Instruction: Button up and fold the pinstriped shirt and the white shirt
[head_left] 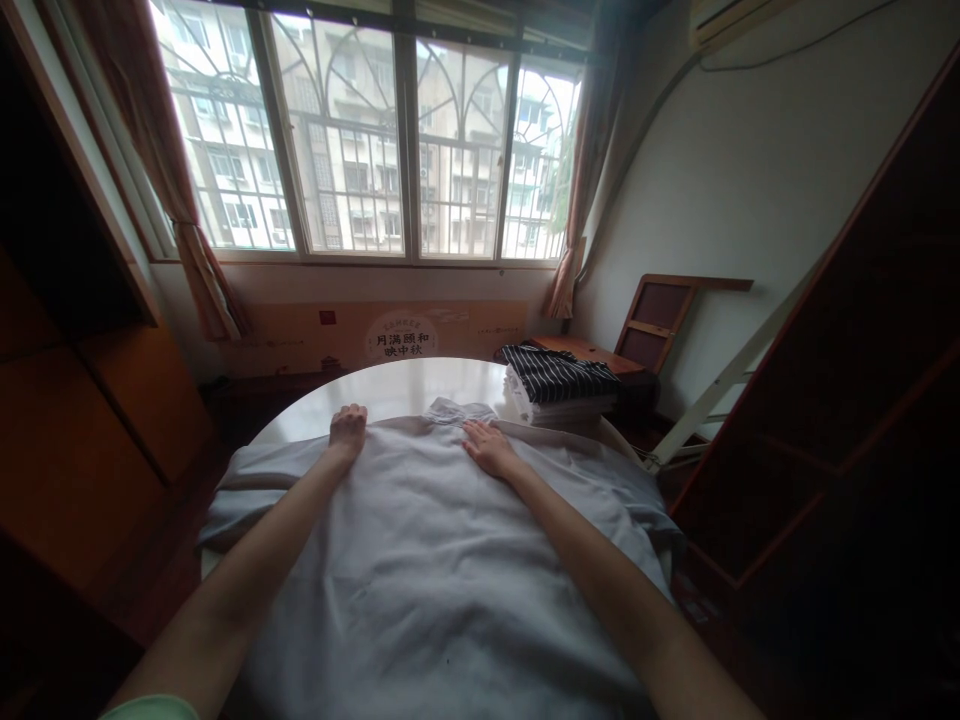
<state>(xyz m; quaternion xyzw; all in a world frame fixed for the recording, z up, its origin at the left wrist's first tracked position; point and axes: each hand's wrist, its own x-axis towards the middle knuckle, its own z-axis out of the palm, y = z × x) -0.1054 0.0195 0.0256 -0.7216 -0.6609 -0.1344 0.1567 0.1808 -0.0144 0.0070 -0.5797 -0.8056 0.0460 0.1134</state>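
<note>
A light grey-white collared shirt [442, 540] lies spread over the round table, its back facing up and the collar [457, 411] pointing away from me. Wrinkles run across its middle, and its sleeves drape toward the table's left and right sides. My left hand [349, 432] is closed at the shirt's far edge, left of the collar, with fingers curled over the fabric. Just right of the collar, my right hand [486, 447] rests flat on the cloth, its fingers stretched out.
The white round table [390, 385] shows its glossy top beyond the shirt. A folded stack topped by a black-and-white striped garment [559, 373] sits at its far right. Behind stand a wooden chair [652, 320] and a printed cardboard panel [300, 335] under the barred window.
</note>
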